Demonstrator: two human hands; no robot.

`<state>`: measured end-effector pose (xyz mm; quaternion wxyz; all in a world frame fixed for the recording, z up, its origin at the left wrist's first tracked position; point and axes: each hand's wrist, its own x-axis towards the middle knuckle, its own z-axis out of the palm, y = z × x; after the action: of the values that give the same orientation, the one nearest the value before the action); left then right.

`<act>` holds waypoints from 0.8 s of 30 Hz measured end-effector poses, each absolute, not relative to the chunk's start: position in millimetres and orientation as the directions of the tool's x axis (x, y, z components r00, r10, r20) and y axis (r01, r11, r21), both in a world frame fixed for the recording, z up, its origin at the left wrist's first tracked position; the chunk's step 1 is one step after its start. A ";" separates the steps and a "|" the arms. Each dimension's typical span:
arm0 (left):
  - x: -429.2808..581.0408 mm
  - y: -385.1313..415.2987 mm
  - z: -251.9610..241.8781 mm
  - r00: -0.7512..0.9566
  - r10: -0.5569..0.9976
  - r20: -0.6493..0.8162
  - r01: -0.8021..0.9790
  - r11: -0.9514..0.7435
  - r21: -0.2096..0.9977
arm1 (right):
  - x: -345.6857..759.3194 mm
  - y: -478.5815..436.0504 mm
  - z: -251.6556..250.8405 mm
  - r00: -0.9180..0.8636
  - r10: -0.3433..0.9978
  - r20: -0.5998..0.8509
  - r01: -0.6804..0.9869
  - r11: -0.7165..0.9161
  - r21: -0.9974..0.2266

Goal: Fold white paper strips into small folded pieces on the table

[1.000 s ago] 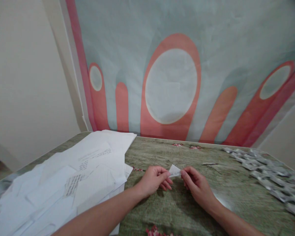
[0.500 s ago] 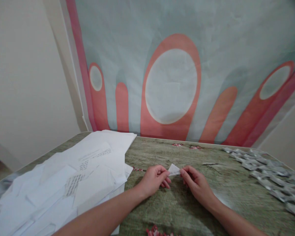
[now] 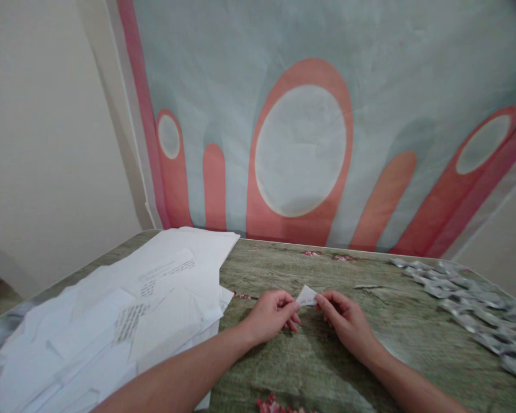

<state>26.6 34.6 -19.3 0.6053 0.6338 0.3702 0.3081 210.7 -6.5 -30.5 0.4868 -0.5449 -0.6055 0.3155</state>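
1. Folded white paper [image 3: 308,295], peaked on top, its dark print too small to read, lies between the hands over the wood-grain table [image 3: 266,264].
2. Right hand [image 3: 344,322] pinches its right corner; left hand [image 3: 272,315] meets its left, grip unclear.
3. Leftward: loose sheets [image 3: 90,318], print illegible.
4. Rightward: grey crinkled, linked strips [image 3: 453,310].

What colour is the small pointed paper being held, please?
The paper is white with dark print, clearest in head view.

The right hand's fingers [image 3: 328,307] hide one corner of the small white paper [image 3: 306,295], whose print is too tiny for reading, while the view's edges cut the paper pile [image 3: 83,321] and the blurred grey strips [image 3: 481,332].
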 end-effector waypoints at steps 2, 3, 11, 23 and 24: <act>26.9 33.9 -18.5 0.526 0.850 -0.045 0.090 -0.003 0.996 | 210.5 -6.5 -30.7 0.076 0.971 0.227 0.336 0.189 -0.923; 26.8 33.6 -18.2 0.523 0.851 -0.041 0.087 -0.006 0.996 | 210.7 -6.6 -30.7 0.075 0.972 0.222 0.330 0.186 -0.926; 24.2 34.1 -16.9 0.552 0.832 -0.056 0.107 -0.004 0.994 | 212.7 -6.3 -29.7 0.056 0.973 0.226 0.316 0.197 -0.928; 20.8 35.2 -10.1 0.591 0.803 -0.079 0.043 0.067 0.997 | 205.5 -14.2 -23.0 -0.106 0.980 0.169 0.247 0.191 -0.950; 20.5 35.1 -10.0 0.596 0.799 -0.080 0.049 0.064 0.997 | 205.0 -14.7 -22.0 -0.104 0.979 0.177 0.258 0.198 -0.946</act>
<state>20.5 35.1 -10.0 0.6440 0.6189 0.3425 0.2914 205.0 -14.7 -22.0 0.4531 -0.4929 -0.6274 0.3976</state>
